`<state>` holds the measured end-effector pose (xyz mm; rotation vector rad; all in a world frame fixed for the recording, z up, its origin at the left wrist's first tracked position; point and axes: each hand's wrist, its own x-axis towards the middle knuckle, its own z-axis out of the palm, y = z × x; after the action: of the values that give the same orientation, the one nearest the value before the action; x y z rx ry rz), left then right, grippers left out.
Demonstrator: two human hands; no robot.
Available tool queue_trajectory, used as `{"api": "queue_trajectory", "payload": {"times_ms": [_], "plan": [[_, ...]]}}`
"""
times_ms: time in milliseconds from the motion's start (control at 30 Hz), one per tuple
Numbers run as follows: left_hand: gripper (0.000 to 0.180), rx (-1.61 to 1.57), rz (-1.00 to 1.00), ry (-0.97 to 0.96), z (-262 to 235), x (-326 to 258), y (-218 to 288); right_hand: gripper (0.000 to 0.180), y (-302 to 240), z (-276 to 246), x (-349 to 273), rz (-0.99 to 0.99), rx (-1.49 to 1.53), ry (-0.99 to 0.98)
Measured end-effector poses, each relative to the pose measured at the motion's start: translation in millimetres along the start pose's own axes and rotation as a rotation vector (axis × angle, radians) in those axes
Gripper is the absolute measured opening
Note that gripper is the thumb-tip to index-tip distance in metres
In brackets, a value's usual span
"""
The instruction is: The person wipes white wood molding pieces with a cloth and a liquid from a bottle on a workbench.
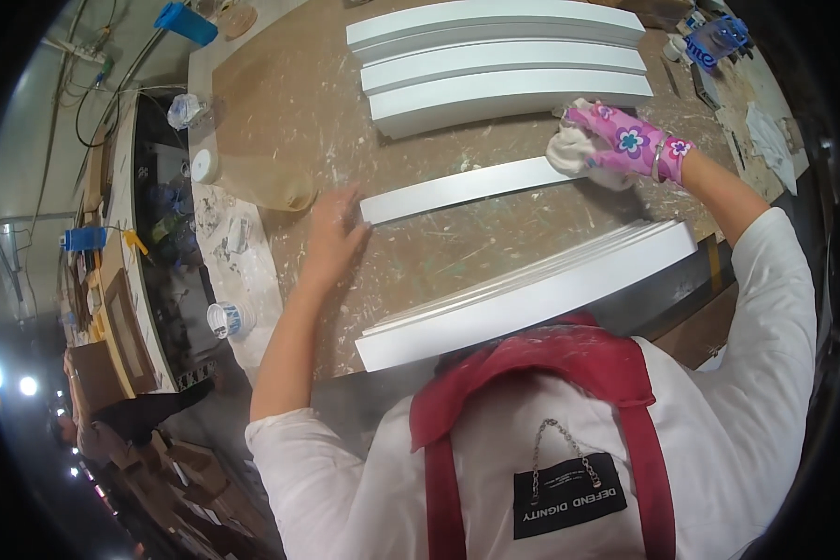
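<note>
A narrow white board [467, 189] lies across the middle of the worktable. My bare left hand [331, 229] rests at its left end, thumb apart from the fingers and touching or nearly touching the edge. On the other end, my right hand [623, 140], in a pink flowered glove, presses a bunched white cloth [572, 152] onto the board. The cloth hides that end. Nearer my body sits a stack of similar white boards [532, 297], its long edges facing up. Beyond the middle board, several more white pieces [504, 79] lie side by side.
The brown worktable [280, 103] is spattered with white. Along its left side are a clear jug-like bottle [266, 182], an open white tub [226, 320] and a blue cup [186, 23]. A blue bottle [716, 42] stands far right. Another person [112, 420] is at lower left.
</note>
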<state>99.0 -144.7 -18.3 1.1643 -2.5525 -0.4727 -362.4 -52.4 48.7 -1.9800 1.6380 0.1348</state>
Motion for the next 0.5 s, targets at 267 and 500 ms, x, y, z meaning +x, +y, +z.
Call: {"api": "queue_trajectory", "payload": {"times_ms": [267, 500], "plan": [[0.035, -0.593, -0.719, 0.481, -37.8, -33.8, -45.9, 0.054, 14.4, 0.2, -16.0, 0.067, -0.012, 0.151], [0.072, -0.600, -0.458, 0.595, -29.2, 16.7, -93.4, 0.050, -67.0, -8.6, 37.3, -0.051, -0.221, 0.201]]}}
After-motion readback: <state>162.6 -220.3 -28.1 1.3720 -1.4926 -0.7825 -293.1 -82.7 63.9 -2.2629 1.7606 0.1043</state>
